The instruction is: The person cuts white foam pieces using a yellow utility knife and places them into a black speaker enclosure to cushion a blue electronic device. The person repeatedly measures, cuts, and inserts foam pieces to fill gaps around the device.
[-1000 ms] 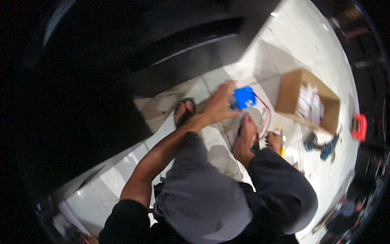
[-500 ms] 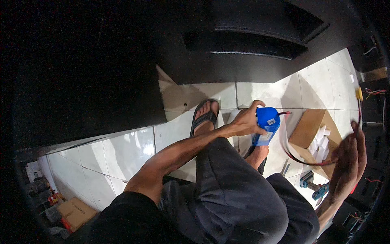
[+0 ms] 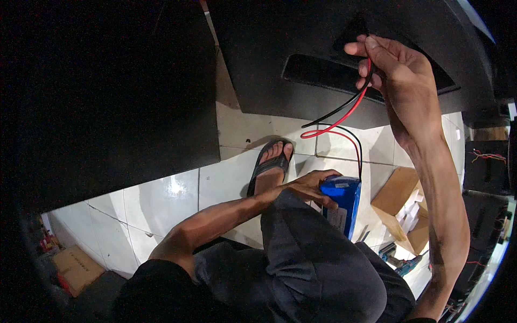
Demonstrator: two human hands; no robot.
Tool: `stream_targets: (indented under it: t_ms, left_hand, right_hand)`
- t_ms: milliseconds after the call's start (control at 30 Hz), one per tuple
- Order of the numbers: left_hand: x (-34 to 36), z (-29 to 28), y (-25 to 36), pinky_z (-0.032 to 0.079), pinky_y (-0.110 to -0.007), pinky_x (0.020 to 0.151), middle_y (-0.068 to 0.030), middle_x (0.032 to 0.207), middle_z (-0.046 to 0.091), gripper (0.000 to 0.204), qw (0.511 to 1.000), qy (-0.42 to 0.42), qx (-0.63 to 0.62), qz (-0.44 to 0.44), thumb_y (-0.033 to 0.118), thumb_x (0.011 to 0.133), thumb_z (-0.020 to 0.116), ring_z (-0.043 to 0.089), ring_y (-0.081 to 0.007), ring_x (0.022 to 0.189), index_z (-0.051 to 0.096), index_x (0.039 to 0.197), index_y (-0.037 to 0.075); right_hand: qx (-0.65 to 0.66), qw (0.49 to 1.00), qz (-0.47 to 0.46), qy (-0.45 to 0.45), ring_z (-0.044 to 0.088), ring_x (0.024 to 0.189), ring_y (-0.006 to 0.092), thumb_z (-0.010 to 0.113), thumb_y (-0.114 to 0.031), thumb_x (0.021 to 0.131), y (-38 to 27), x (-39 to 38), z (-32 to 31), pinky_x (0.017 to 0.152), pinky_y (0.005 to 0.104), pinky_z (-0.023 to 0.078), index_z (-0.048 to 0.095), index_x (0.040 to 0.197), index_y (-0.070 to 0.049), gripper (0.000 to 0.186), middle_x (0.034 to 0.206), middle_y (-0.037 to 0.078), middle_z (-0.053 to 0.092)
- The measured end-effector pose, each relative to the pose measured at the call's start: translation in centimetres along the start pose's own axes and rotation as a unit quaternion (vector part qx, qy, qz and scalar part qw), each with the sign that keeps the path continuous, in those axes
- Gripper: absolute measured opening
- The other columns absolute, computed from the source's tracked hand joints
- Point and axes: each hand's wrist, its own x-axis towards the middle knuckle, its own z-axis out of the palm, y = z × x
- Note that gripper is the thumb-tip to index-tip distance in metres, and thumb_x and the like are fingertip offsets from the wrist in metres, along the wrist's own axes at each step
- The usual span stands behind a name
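My left hand (image 3: 315,188) grips a blue battery pack (image 3: 347,210) low beside my knee. A red wire (image 3: 354,110) and a black wire (image 3: 328,113) rise from the pack in a loose loop to my right hand (image 3: 396,70). That hand pinches them high up against a black cabinet (image 3: 264,59), at a dark triangular opening above a long recessed slot (image 3: 312,72). The wire ends are hidden at my fingertips. My sandalled left foot (image 3: 272,161) rests on the tiled floor below.
An open cardboard box (image 3: 393,194) with white pieces and a cordless drill (image 3: 401,261) lie at the right. A second black cabinet (image 3: 118,107) fills the left. A closed carton (image 3: 75,269) is at lower left. More black panels with wires (image 3: 487,156) line the far right.
My right hand has swept from low at the right up to the cabinet with the wires. My left hand and the battery pack have shifted a little down in view.
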Motion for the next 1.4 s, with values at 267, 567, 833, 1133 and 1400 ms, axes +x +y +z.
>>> stream_targets:
  t_ms: [267, 567, 833, 1133, 1400]
  left_hand:
    - [-0.6, 0.0, 1.5, 0.045, -0.035, 0.104, -0.0105, 0.127, 0.060, 0.098, 0.996, -0.050, 0.061, -0.032, 0.023, 0.058, 0.096, 0.056, -0.0209, 0.119, 0.043, 0.138, 0.005]
    - [-2.1, 0.5, 4.6, 0.042, -0.034, 0.104, -0.0110, 0.129, 0.059, 0.092, 0.997, -0.028, -0.042, 0.060, 0.017, 0.061, 0.088, 0.053, -0.0205, 0.122, 0.044, 0.140, 0.002]
    - [-2.8, 2.4, 6.7, 0.040, -0.039, 0.106, -0.0118, 0.133, 0.056, 0.101, 0.994, -0.047, 0.024, 0.093, 0.022, 0.058, 0.091, 0.050, -0.0218, 0.127, 0.040, 0.143, 0.004]
    - [-3.1, 3.5, 9.2, 0.046, -0.042, 0.105, -0.0120, 0.129, 0.057, 0.087, 0.978, -0.096, 0.166, 0.087, 0.018, 0.061, 0.092, 0.055, -0.0261, 0.123, 0.046, 0.134, 0.008]
    - [-3.3, 2.6, 8.6, 0.039, -0.035, 0.106, -0.0108, 0.129, 0.056, 0.094, 0.985, -0.085, 0.061, 0.140, 0.024, 0.053, 0.092, 0.052, -0.0214, 0.122, 0.048, 0.134, 0.004]
  right_hand:
    - [0.027, 0.991, 0.022, 0.133, 0.064, 0.069, 0.0216, 0.054, -0.007, 0.089, 1.0, 4.0, 2.8, 0.072, 0.0332, 0.053, 0.068, 0.098, 0.005, 0.021, 0.090, 0.014, 0.071]
    - [-0.343, 0.925, -0.138, 0.087, 0.060, 0.117, 0.0347, 0.071, -0.024, 0.090, 1.0, -4.9, -1.1, 0.102, 0.0405, 0.044, 0.057, 0.122, 0.012, 0.050, 0.118, 0.031, 0.063]
    - [-0.228, 0.964, 0.119, -0.070, 0.070, 0.090, 0.0288, 0.070, -0.020, 0.089, 2.1, -8.7, -2.9, 0.070, 0.0351, 0.056, 0.056, 0.121, 0.011, 0.046, 0.099, 0.029, 0.066]
    - [0.152, 0.968, 0.198, 0.035, 0.058, 0.062, 0.0146, 0.052, -0.018, 0.099, 3.6, -9.6, -4.7, 0.058, 0.0281, 0.049, 0.062, 0.102, 0.003, 0.023, 0.077, 0.008, 0.062]
    - [0.111, 0.983, 0.144, 0.025, 0.065, 0.073, 0.0175, 0.046, -0.033, 0.103, 3.0, -9.7, -5.0, 0.074, 0.0321, 0.054, 0.060, 0.114, 0.004, 0.041, 0.089, 0.013, 0.068]
